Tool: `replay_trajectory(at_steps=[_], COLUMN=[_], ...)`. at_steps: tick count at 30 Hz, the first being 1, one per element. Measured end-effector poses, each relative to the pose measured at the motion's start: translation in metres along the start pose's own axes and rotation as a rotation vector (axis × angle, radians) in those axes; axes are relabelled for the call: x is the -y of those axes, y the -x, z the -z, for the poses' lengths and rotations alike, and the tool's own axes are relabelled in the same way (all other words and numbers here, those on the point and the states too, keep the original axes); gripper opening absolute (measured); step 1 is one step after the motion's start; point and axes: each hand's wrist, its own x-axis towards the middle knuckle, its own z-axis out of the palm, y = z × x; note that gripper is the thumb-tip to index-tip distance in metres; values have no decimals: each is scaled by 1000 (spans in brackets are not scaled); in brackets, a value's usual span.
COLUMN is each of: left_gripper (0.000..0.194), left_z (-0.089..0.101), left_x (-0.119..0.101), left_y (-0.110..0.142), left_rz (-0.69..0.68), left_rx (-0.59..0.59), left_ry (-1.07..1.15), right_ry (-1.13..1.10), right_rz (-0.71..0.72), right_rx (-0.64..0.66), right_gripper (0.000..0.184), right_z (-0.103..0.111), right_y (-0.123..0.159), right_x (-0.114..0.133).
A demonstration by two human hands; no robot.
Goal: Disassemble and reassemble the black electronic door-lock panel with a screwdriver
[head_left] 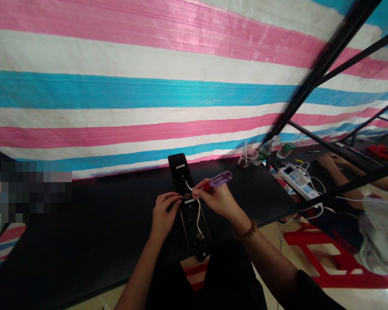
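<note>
Glows softly across the striped sheet (142, 92), with a pale sheen near top center. Sinks into near-black over the surface (84, 224), swallowing detail. Glares white at lower right. Stretches and blurs toward the right edge; pixelated at left.

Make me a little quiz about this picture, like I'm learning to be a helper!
1. True or false: the right hand holds the screwdriver.
2. What colour is the cord lying over the black panel?
A) green
B) white
C) red
3. Fill in the missing word: the beaded bracelet goes around the person's ____ wrist.

Key: 1. true; 2. B; 3. right
</note>
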Motion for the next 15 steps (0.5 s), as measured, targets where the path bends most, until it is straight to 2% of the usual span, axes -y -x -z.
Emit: replay_trajectory(at_steps=[3,7,10,15], left_gripper=[30,49,49,44], left_z=[-4,-17,-26,-31], left_x=[0,3,4,1], left_y=[4,15,24,29], left_rz=[90,282,347,354], left_rx=[-54,-116,-92,-111], left_ry=[-7,40,60,66], right_ry=[94,215,253,267], right_rz=[30,70,86,57], right_rx=[-16,-44,-50,-59], right_gripper=[12,11,12,13], right_z=[-5,-13,-18,-21], right_y=[1,-1,-3,-4], right_x=[1,-3,-7,-11])
